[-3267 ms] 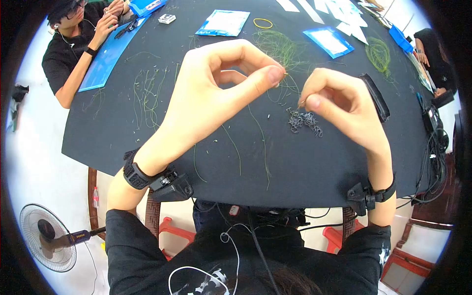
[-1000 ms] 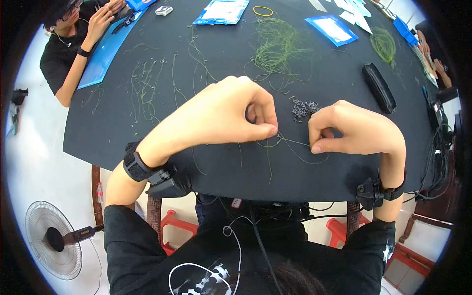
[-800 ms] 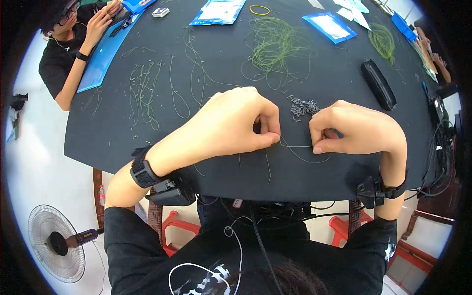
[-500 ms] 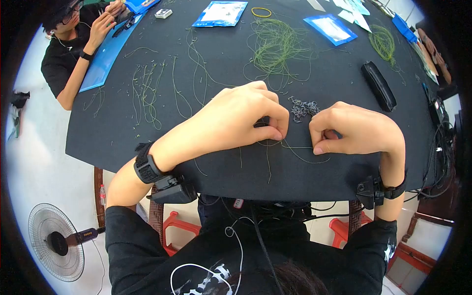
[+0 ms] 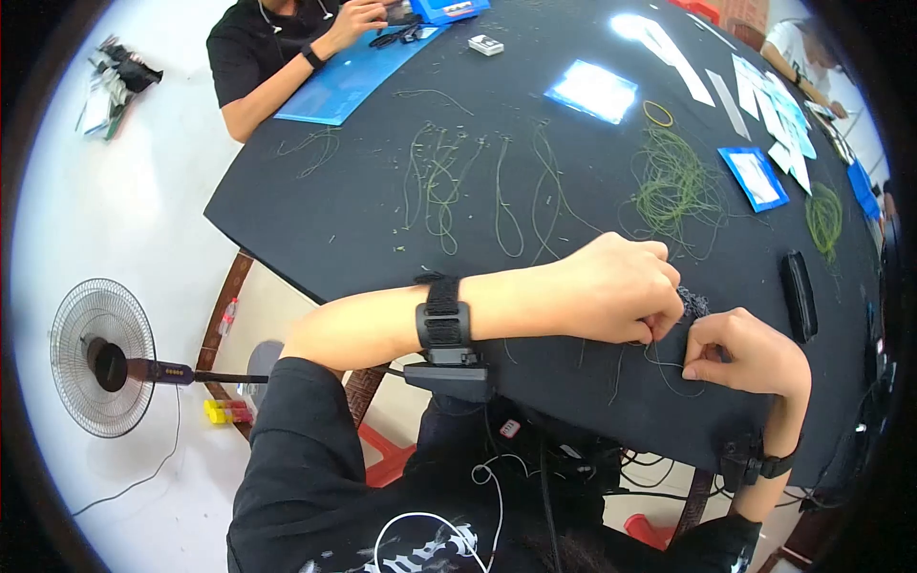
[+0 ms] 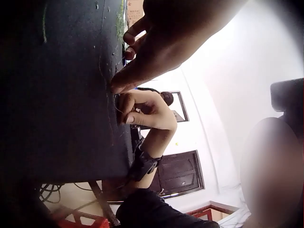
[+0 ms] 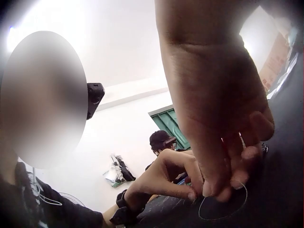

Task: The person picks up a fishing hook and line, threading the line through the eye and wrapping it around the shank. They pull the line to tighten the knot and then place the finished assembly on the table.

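Note:
In the head view, my left hand [image 5: 616, 291] is low over the black table, fingers bent and fingertips pinching a thin fishing line [image 5: 673, 390]. A loop of that line runs across to my right hand [image 5: 750, 353], whose thumb and index finger pinch it. Seen from the right wrist, the loop [image 7: 223, 218] hangs below the right fingertips, with the left hand [image 7: 173, 173] close by. Behind the hands is a pile of small dark hook-like pieces [image 5: 694, 304], partly hidden by the left hand. The left wrist view shows the left thumb [image 6: 124, 80] just above the right hand [image 6: 151, 111].
A tangle of green line [image 5: 673, 186] lies beyond the hands, with several loose strands [image 5: 444, 191] to the left. A black case [image 5: 799, 296] is at the right. Farther back are a blue-edged packet [image 5: 755, 179], a yellow band [image 5: 657, 114] and another person's arm [image 5: 272, 100].
Both hands have come down from their raised position over the table. The head view has swung left, shifting the table rightward. The left hand has drawn closer to the right, which keeps its pinch.

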### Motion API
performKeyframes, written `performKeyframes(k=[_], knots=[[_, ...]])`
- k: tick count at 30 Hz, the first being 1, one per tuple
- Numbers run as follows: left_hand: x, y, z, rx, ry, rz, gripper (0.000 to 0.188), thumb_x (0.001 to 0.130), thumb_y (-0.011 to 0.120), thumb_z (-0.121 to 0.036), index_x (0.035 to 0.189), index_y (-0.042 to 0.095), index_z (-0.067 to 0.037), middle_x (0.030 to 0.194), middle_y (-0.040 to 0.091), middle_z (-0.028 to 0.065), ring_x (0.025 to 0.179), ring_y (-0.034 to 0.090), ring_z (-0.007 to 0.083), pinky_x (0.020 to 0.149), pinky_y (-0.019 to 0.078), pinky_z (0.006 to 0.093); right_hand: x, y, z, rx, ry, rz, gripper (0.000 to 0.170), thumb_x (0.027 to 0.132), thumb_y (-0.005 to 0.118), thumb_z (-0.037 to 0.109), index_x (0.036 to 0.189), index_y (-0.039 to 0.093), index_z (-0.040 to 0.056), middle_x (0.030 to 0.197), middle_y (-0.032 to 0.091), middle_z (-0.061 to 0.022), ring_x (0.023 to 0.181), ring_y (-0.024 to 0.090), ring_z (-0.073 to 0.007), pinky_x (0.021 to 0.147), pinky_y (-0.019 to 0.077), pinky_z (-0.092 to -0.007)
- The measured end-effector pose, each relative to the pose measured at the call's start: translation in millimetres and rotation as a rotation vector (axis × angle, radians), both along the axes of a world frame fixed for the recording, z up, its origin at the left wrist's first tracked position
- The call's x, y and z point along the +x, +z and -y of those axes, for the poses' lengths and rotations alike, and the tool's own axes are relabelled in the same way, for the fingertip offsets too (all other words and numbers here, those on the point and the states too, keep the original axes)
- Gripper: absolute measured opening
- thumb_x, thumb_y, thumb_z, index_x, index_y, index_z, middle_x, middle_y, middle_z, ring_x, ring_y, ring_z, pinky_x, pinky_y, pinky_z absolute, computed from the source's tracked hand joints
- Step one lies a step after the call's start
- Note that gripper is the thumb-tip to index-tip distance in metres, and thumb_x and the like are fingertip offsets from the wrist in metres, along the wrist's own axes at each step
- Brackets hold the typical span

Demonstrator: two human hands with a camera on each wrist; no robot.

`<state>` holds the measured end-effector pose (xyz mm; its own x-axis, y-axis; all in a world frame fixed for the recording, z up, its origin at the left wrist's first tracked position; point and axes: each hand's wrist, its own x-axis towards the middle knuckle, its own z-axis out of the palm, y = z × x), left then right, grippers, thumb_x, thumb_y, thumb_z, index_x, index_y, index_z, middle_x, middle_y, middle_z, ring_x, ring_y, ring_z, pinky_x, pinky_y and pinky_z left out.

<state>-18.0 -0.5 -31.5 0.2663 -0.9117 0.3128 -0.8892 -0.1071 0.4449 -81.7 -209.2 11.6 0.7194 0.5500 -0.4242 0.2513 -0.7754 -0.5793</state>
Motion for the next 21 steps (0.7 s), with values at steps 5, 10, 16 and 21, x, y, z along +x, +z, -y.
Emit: performKeyframes(k=[5,10,16,21], knots=[[-4.0,0.6,3.3,-0.011,-0.003,0.024,0.008,0.066,0.070,-0.017,0.068,0.063,-0.014,0.072,0.057,-0.0027,0.080,0.054,0.0167,0.060,0.0477,0.0312,-3.6,1.2,2.3,0.001,-0.001,0.005,0.014,0.071,0.071,0.011,0.073,0.062,0.0011,0.060,0.058,-0.0085,0.052,0.055,-0.0182,0.051,0.0429,-0.0294],[-5.7,0.4,4.3,-0.022,-0.015,0.027,0.006,0.067,0.068,-0.016,0.066,0.062,-0.013,0.071,0.057,-0.0019,0.080,0.054,0.0173,0.059,0.0475,0.0319,-4.4,4.9,0.2,-0.016,-0.009,-0.006,0.014,0.071,0.071,0.011,0.072,0.062,0.0007,0.060,0.058,-0.0093,0.054,0.057,-0.0186,0.052,0.0441,-0.0294],[-6.7,2.1,2.9,0.018,0.011,0.039,0.005,0.068,0.067,-0.015,0.066,0.062,-0.013,0.070,0.057,-0.0018,0.080,0.054,0.0176,0.059,0.0471,0.0318,-4.1,2.6,1.4,0.003,-0.002,0.007,0.014,0.071,0.071,0.011,0.072,0.062,0.0006,0.061,0.058,-0.0092,0.055,0.058,-0.0188,0.052,0.0442,-0.0297],[-5.8,5.0,-1.9,0.021,0.000,0.045,0.006,0.067,0.068,-0.016,0.067,0.063,-0.013,0.070,0.057,-0.0020,0.080,0.054,0.0173,0.060,0.0473,0.0316,-4.3,0.2,1.0,0.030,0.018,0.017,0.014,0.071,0.071,0.010,0.072,0.061,0.0003,0.060,0.058,-0.0089,0.054,0.057,-0.0183,0.052,0.0437,-0.0292]])
